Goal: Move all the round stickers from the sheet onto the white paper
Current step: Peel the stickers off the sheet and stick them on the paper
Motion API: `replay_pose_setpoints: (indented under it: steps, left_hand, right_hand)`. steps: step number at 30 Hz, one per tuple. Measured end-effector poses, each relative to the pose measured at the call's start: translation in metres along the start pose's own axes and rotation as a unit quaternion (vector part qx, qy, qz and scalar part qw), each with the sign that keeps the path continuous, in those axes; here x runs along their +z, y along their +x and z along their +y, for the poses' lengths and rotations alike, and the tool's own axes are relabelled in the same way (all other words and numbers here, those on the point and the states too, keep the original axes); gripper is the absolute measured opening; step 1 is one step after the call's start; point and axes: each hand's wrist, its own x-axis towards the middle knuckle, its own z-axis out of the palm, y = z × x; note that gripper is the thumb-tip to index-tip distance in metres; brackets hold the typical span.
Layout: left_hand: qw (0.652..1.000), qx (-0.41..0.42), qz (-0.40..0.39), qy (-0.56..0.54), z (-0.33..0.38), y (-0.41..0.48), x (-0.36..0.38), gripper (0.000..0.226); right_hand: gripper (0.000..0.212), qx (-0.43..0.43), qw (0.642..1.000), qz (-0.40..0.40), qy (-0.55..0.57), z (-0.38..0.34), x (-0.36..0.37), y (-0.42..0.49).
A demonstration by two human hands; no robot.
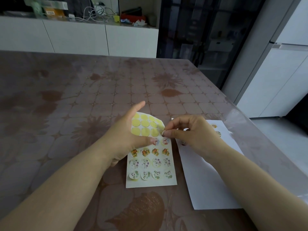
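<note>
Tabletop: left hand flat on sheet; right hand pinching sticker.

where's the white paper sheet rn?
Head view: the white paper sheet lies flat on the brown floral table, right of the round-sticker sheet, partly under the right hand.

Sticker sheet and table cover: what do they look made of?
The white sticker sheet with round printed stickers looks like thin glossy backing paper; its far end curls. The brown floral table cover looks like clear soft plastic: sheen, embossed grid.
</note>
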Motion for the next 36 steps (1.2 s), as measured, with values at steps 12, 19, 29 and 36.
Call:
replay_pose_setpoints:
  steps: [12, 19, 29, 36]
  left_hand:
    - [0.999, -0.023, -0.013, -0.022, -0.004, 0.003, -0.003, 0.097]
    - [1.0, -0.027, -0.009, 0.001, -0.005, 0.002, -0.002, 0.102]
    - [0.998, -0.046, 0.005, -0.045, -0.004, 0.002, -0.002, 0.103]
    - [0.995, -0.058, 0.027, -0.081, -0.001, 0.003, -0.001, 0.105]
  right_hand:
    - [0.006, 0.033, 0.999, -0.013, 0.042, 0.001, 0.0, 0.0]
    - [0.008, 0.002, 1.0, -0.012, 0.008, 0.002, 0.004, -0.001]
    - [0.006, -0.002, 1.0, 0.007, -0.015, 0.003, 0.007, 0.001]
    - [0.005, 0.014, 0.995, 0.092, -0.04, -0.009, -0.029, -0.002]
